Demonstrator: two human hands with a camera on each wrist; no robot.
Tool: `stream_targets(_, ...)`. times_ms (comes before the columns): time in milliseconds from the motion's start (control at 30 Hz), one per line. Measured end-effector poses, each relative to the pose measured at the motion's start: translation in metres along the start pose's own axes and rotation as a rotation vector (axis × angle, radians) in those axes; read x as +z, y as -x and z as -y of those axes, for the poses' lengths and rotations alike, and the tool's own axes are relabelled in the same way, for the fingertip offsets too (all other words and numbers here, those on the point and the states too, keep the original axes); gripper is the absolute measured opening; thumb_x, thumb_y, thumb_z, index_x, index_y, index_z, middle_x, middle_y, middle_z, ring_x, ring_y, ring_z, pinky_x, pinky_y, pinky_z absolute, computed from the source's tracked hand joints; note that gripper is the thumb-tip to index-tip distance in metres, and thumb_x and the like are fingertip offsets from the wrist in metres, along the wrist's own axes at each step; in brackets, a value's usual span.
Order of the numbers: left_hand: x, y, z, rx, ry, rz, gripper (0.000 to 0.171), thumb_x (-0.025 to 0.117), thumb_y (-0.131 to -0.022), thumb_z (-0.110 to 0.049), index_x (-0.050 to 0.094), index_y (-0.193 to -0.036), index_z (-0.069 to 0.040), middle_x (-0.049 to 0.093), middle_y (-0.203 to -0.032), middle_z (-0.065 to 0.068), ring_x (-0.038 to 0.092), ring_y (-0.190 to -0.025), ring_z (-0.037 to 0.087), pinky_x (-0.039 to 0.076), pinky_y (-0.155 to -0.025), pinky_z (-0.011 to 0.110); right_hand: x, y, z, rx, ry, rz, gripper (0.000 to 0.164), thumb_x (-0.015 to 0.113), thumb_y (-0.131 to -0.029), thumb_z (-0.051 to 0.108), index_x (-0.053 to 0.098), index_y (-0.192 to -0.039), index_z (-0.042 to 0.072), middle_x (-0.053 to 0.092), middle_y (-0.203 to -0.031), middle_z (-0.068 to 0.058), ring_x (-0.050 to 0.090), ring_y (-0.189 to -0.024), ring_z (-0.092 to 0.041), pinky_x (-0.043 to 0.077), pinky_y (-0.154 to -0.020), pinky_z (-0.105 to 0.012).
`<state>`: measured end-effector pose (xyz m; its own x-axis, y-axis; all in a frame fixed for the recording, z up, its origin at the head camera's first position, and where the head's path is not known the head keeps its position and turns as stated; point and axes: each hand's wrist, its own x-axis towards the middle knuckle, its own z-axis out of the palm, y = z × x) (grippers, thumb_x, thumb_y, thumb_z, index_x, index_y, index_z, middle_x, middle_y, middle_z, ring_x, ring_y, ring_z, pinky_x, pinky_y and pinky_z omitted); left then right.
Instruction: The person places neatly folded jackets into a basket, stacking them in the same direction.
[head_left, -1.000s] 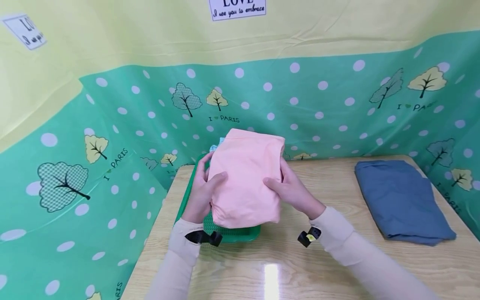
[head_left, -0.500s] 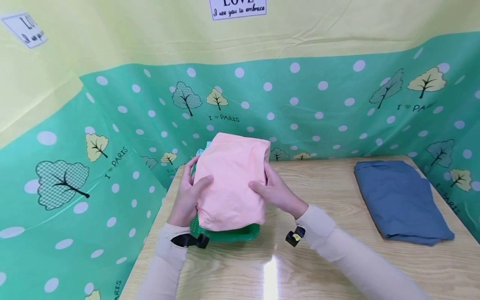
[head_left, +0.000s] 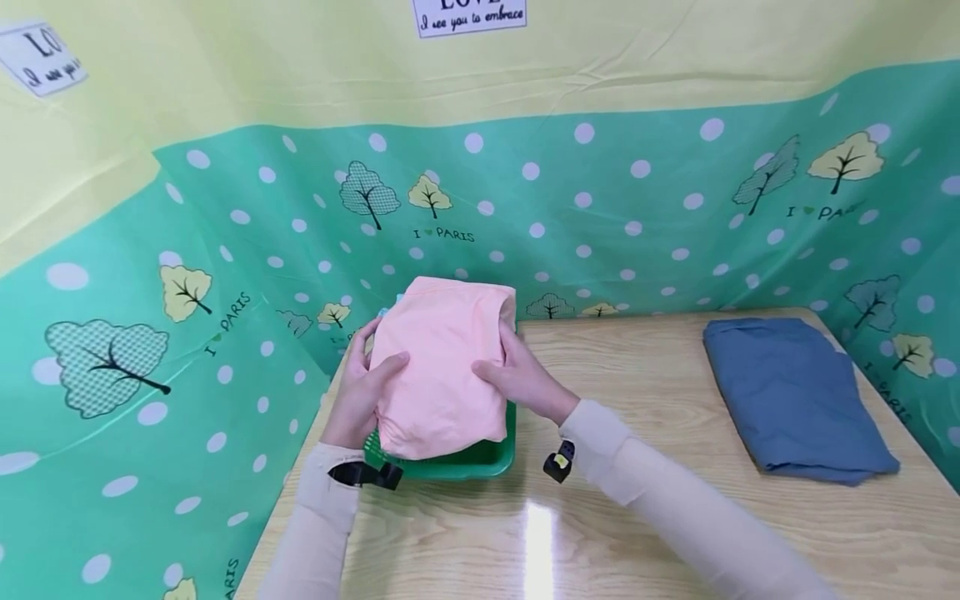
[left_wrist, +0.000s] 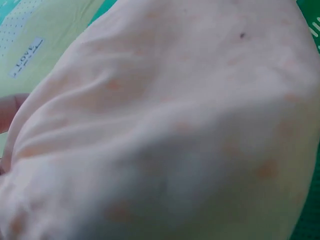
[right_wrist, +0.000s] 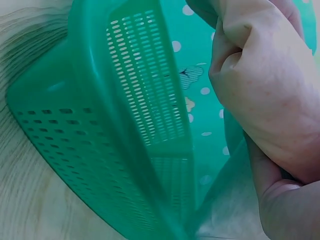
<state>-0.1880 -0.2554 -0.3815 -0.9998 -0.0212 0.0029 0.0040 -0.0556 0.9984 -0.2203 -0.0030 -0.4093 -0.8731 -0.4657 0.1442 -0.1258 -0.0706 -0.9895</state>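
Note:
Both hands hold a folded pink garment (head_left: 441, 371), gripping it by its two sides with the thumbs on top. My left hand (head_left: 356, 398) is at its left edge and my right hand (head_left: 527, 382) at its right edge. Under the bundle stands a green plastic basket (head_left: 468, 472), much of it hidden by the cloth. The right wrist view shows the basket's slotted wall (right_wrist: 65, 135), with the pink cloth (right_wrist: 275, 85) above and beside it. Pink fabric (left_wrist: 165, 125) nearly fills the left wrist view. A bit of light-blue cloth (head_left: 384, 312) peeks out behind the bundle.
A folded dark-blue garment (head_left: 798, 400) lies at the right of the wooden table (head_left: 622, 450). Green-and-yellow printed curtain (head_left: 600, 167) hangs around the back and sides, close to the table's left edge.
Both hands have carried the pink garment to the left and slightly downward over the basket. More of the basket's right side now shows. The dark-blue garment has stayed in place.

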Motion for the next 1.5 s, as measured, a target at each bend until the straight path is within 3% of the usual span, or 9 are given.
stream_targets(233,-0.011,-0.008,0.009,-0.042,-0.051,-0.007,0.079,0.070,-0.097,-0.014,0.025,-0.158,-0.034,0.049,-0.139,0.010,0.066,-0.112,0.017,0.059,-0.089,0.030,0.005,-0.009,-0.015,0.033,0.035,-0.005,0.073,0.059,-0.102,0.008,0.021,-0.161,0.026,0.043,-0.155,-0.010,0.054,-0.135,-0.025,0.042,-0.116,-0.046)
stream_targets(433,-0.016,-0.017,0.018,-0.066,-0.073,0.005,0.082,0.071,-0.097,-0.013,0.021,-0.160,-0.029,0.046,-0.143,0.013,0.065,-0.111,0.017,0.059,-0.089,0.029,0.007,-0.017,-0.028,0.050,0.069,-0.030,0.074,0.060,-0.101,0.007,0.022,-0.161,0.027,0.034,-0.163,-0.004,0.041,-0.147,-0.022,0.034,-0.122,-0.046)
stream_targets(600,-0.019,-0.025,0.024,-0.112,-0.051,0.018,0.085,0.070,-0.097,-0.011,0.018,-0.162,-0.028,0.039,-0.154,0.012,0.057,-0.124,0.021,0.057,-0.092,0.025,0.009,-0.024,-0.036,0.083,0.119,-0.057,0.074,0.062,-0.100,0.008,0.024,-0.161,0.027,0.033,-0.165,-0.002,0.035,-0.151,-0.021,0.029,-0.125,-0.047)
stream_targets(733,-0.021,-0.031,0.029,-0.138,-0.044,0.017,0.086,0.069,-0.097,-0.010,0.016,-0.163,-0.029,0.033,-0.160,0.011,0.048,-0.135,0.028,0.055,-0.093,0.023,0.010,-0.027,-0.039,0.114,0.136,-0.068,0.073,0.061,-0.101,0.009,0.024,-0.161,0.028,0.032,-0.166,-0.003,0.033,-0.152,-0.023,0.027,-0.125,-0.048)
stream_targets(933,-0.024,-0.037,0.036,-0.161,-0.034,0.002,0.086,0.070,-0.096,-0.008,0.018,-0.162,-0.031,0.030,-0.162,0.011,0.047,-0.137,0.028,0.055,-0.092,0.023,0.011,-0.031,-0.042,0.170,0.130,-0.059,0.076,0.061,-0.101,0.009,0.021,-0.163,0.025,0.030,-0.167,-0.005,0.032,-0.152,-0.024,0.026,-0.126,-0.049)
stream_targets(1267,-0.028,-0.043,0.042,-0.183,-0.061,0.002,0.089,0.068,-0.097,-0.008,0.014,-0.164,-0.026,0.024,-0.166,0.011,0.041,-0.142,0.028,0.052,-0.093,0.019,0.015,-0.036,-0.046,0.170,0.162,-0.056,0.080,0.060,-0.097,0.004,0.020,-0.163,0.022,0.030,-0.166,-0.007,0.033,-0.151,-0.026,0.025,-0.126,-0.049)
stream_targets(1500,-0.029,-0.050,0.050,-0.239,-0.109,-0.015,0.087,0.069,-0.097,-0.010,0.016,-0.163,-0.030,0.026,-0.164,0.014,0.049,-0.131,0.029,0.055,-0.087,0.023,0.020,-0.038,-0.045,0.217,0.177,-0.073,0.080,0.059,-0.095,0.001,0.018,-0.162,0.016,0.032,-0.164,-0.012,0.036,-0.148,-0.027,0.026,-0.126,-0.048)
